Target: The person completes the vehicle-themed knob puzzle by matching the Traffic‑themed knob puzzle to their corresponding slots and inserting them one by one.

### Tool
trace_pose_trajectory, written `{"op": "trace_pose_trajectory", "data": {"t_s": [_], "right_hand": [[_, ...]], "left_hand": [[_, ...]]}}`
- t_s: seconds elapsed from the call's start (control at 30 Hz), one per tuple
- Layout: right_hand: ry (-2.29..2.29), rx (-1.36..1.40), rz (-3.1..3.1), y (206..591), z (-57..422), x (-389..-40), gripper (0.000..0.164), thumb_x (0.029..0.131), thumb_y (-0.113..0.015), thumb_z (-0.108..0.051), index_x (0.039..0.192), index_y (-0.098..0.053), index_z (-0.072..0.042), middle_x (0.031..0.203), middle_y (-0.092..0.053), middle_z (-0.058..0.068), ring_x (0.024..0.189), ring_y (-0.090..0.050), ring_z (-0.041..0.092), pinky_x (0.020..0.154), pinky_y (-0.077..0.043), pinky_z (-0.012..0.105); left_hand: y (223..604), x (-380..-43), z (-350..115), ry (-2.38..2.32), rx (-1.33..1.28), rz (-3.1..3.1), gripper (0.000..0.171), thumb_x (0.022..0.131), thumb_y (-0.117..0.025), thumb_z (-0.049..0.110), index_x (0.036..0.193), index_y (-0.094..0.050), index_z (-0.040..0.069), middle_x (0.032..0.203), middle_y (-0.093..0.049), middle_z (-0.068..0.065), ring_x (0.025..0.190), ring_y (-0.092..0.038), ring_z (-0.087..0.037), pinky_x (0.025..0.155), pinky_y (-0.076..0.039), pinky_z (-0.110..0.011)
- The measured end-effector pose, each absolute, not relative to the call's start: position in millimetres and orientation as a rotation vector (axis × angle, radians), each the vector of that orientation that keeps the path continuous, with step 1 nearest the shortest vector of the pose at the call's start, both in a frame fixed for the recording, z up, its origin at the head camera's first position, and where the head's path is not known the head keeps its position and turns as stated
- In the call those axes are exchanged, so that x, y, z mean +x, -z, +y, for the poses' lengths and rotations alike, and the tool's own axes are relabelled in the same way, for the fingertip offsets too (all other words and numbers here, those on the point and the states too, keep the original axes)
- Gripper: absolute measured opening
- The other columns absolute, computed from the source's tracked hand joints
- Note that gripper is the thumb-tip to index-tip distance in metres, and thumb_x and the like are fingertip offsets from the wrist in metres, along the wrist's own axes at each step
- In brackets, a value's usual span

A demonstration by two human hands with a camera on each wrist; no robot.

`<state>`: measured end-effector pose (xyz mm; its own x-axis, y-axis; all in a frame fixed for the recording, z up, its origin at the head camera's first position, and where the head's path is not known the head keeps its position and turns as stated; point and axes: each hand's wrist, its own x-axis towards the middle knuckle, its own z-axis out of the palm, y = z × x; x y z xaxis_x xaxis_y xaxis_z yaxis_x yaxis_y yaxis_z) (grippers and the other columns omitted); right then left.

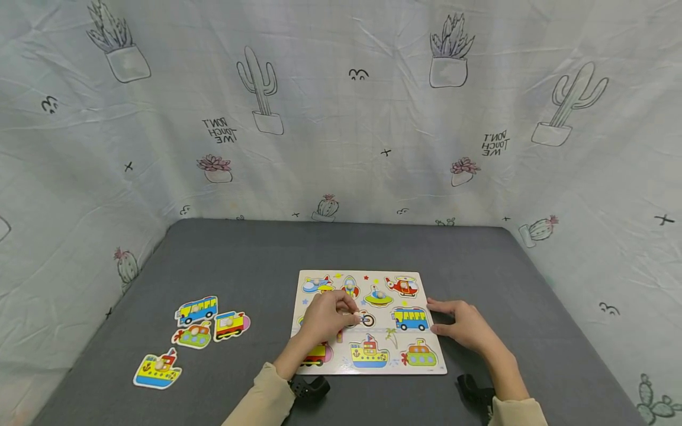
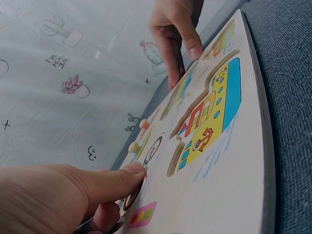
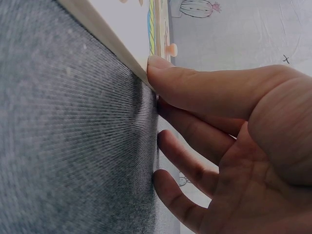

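Observation:
A wooden peg puzzle board (image 1: 367,364) with vehicle pictures lies on the grey table. Over its middle, my left hand (image 1: 325,316) pinches a motorcycle puzzle piece (image 1: 367,319) between thumb and fingers; they hide much of it. In the left wrist view the left thumb (image 2: 114,185) covers part of the motorcycle, whose wheels show at either side. At the board's right edge, my right hand (image 1: 466,325) touches the side with thumb and forefinger. Its other fingers (image 3: 187,161) extend loosely in the right wrist view. A ship-shaped recess (image 2: 209,117) shows near the board's front edge.
Left of the board lie loose pieces: a bus (image 1: 197,310), a submarine (image 1: 193,335), a train (image 1: 231,325) and, nearer the front, a ship (image 1: 157,370). A helicopter piece (image 1: 403,286) and a flying saucer piece (image 1: 378,296) sit on the board. A cactus-print curtain (image 1: 341,118) surrounds the table.

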<state>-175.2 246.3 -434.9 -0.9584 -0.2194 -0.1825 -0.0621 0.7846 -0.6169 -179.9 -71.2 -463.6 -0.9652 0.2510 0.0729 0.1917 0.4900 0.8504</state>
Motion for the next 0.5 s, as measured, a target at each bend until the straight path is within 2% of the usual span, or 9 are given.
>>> {"op": "trace_pose_trajectory", "data": {"t_s": [0.33, 0.5], "right_hand": [[0.926, -0.22, 2.733, 436.6, 246.3, -175.0, 0.056, 0.078, -0.083, -0.011, 0.13, -0.064, -0.005, 0.14, -0.054, 0.01, 0.131, -0.042, 0.045, 0.098, -0.035, 0.064], [0.934, -0.228, 2.725, 436.6, 246.8, -175.5, 0.056, 0.078, -0.083, -0.012, 0.131, -0.064, -0.005, 0.139, -0.054, 0.01, 0.131, -0.041, 0.045, 0.098, -0.034, 0.063]], "left_hand": [[463.9, -179.2, -71.5, -1.498, 0.389, 2.665, 0.013, 0.079, -0.084, 0.017, 0.083, -0.071, 0.019, 0.072, -0.068, 0.015, 0.067, -0.061, -0.004, 0.065, -0.046, -0.03], [463.4, -178.6, -70.6, -1.486, 0.389, 2.688, 0.014, 0.079, -0.084, 0.017, 0.083, -0.071, 0.018, 0.073, -0.066, 0.014, 0.063, -0.058, -0.005, 0.062, -0.046, -0.028]]}}
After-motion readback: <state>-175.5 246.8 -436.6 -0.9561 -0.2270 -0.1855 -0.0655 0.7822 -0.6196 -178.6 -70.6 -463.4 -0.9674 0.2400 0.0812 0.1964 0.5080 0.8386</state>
